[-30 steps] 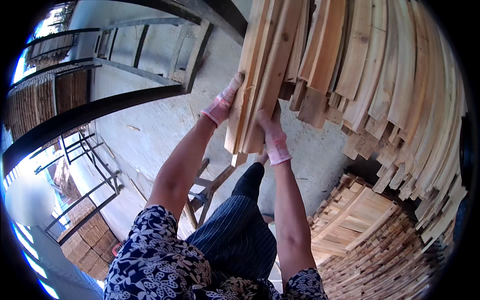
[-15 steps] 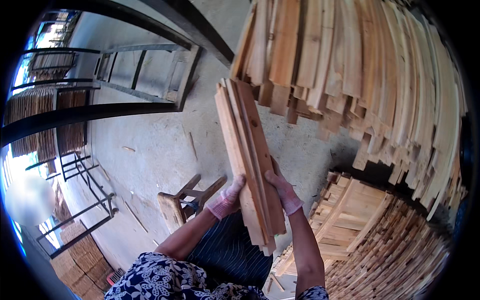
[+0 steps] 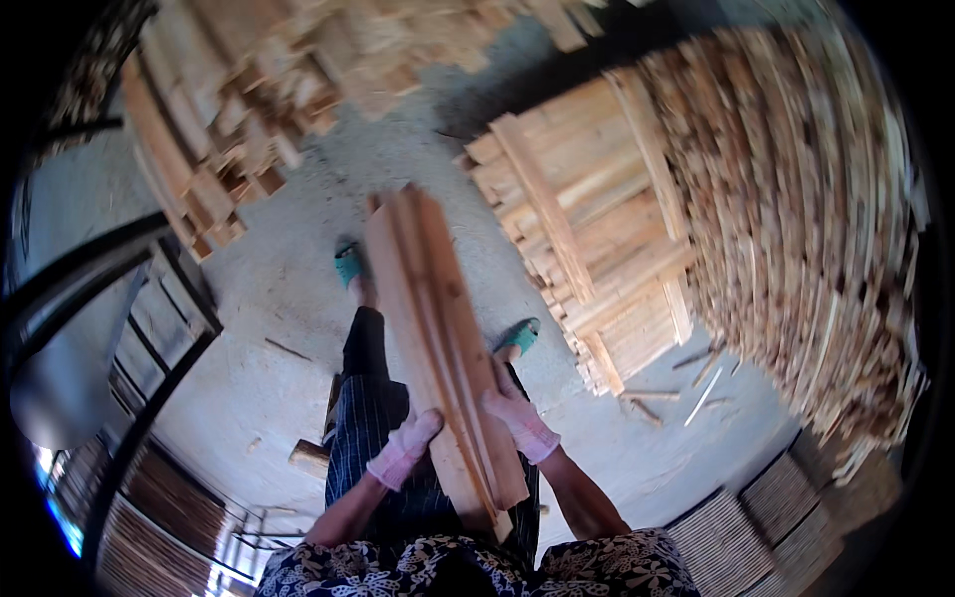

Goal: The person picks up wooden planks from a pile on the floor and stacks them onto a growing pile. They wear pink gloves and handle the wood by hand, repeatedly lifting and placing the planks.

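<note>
Bundle of wooden boards (image 3: 423, 308), several pcs, pale tan w/ darker brown streaks, long & narrow, faces tog., lengthwise gaps showing btwn them; a bit blurred. Held btwn L hand (image 3: 406, 450) & R hand (image 3: 519, 420), one per side, nearer the body end. Points away from body, far end angled slightly L. Ends uneven: 1 narrow pc sticks out at near end.

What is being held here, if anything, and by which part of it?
A bundle of wooden boards, held by its long sides toward the end nearer the body: left grip on one, right grip on the other.
</note>
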### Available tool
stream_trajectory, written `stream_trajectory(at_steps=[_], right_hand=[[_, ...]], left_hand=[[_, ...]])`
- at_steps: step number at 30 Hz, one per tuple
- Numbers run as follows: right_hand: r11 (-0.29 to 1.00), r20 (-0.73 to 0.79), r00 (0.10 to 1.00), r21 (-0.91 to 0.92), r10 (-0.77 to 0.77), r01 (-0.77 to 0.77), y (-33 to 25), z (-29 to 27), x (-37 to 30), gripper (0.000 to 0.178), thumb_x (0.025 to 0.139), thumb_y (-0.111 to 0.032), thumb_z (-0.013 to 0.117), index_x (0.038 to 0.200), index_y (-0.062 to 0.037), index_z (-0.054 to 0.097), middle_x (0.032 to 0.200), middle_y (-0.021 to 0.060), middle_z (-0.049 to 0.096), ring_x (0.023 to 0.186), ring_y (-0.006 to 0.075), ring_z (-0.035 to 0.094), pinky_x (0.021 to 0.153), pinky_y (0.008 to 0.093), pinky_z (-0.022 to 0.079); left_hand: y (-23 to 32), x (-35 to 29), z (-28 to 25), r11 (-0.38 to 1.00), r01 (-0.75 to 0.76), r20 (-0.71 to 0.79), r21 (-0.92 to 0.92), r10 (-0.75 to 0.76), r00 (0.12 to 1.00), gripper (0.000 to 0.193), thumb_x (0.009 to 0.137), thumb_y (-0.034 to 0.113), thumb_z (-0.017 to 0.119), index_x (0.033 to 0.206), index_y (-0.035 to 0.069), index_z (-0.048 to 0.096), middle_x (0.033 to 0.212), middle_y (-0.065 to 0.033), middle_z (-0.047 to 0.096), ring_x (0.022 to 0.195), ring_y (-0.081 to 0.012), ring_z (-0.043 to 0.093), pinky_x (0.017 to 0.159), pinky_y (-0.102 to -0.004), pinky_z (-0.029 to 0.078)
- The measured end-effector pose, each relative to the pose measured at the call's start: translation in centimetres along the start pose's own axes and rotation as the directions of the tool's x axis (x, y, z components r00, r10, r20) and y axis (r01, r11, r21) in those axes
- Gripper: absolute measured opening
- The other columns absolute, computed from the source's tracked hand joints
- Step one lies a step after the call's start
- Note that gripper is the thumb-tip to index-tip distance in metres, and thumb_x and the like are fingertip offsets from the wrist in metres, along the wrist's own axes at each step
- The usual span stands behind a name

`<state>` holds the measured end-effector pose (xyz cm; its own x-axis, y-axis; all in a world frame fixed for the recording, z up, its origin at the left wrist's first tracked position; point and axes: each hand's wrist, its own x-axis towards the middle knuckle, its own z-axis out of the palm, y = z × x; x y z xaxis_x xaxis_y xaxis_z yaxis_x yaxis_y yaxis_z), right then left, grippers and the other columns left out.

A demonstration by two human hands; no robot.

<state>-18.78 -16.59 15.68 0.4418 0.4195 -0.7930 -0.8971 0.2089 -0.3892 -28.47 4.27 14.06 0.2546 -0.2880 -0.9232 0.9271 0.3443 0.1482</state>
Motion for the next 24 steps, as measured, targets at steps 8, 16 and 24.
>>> stream_trajectory(at_steps=[8,16,24], right_hand=[[0.892,-0.432,0.785,-0.129,-0.444,0.433,-0.3,-14.4,3.2,0.093,0.092,-0.045,0.064,0.157,-0.0051,0.010,0.138,0.0149,0.051,0.123,0.0227,0.053,0.101,0.0336,0.047],[0.615,-0.731,0.619,0.355,-0.287,0.704,-2.6,-26.5,18.9,0.091,0.079,-0.031,0.082,0.148,-0.0005,0.030,0.124,0.0163,0.060,0.106,0.0259,0.061,0.090,0.0368,0.053],[0.788,-0.691,0.665,0.229,-0.283,0.572,1.8,-31.9,12.6,0.092,0.078,-0.022,0.082,0.148,0.0046,0.028,0.118,0.0162,0.065,0.100,0.0251,0.064,0.088,0.0366,0.054]], left_hand=[[17.8,14.6,16.0,0.732,-0.452,0.598,0.510,0.076,0.798,0.112,0.083,0.063,0.067,0.156,-0.001,0.011,0.155,-0.0179,0.030,0.143,-0.0247,0.030,0.118,-0.0342,0.025],[19.2,34.9,24.4,0.188,-0.270,0.275,0.944,-0.001,0.961,0.123,0.073,0.048,0.082,0.156,0.005,0.002,0.152,-0.0218,0.035,0.137,-0.0290,0.044,0.117,-0.0363,0.030],[15.1,35.8,25.5,-0.221,-0.060,0.160,0.973,0.468,0.869,0.139,0.063,0.054,0.085,0.155,0.005,-0.007,0.159,-0.0269,0.014,0.147,-0.0386,0.022,0.120,-0.0413,0.025]])
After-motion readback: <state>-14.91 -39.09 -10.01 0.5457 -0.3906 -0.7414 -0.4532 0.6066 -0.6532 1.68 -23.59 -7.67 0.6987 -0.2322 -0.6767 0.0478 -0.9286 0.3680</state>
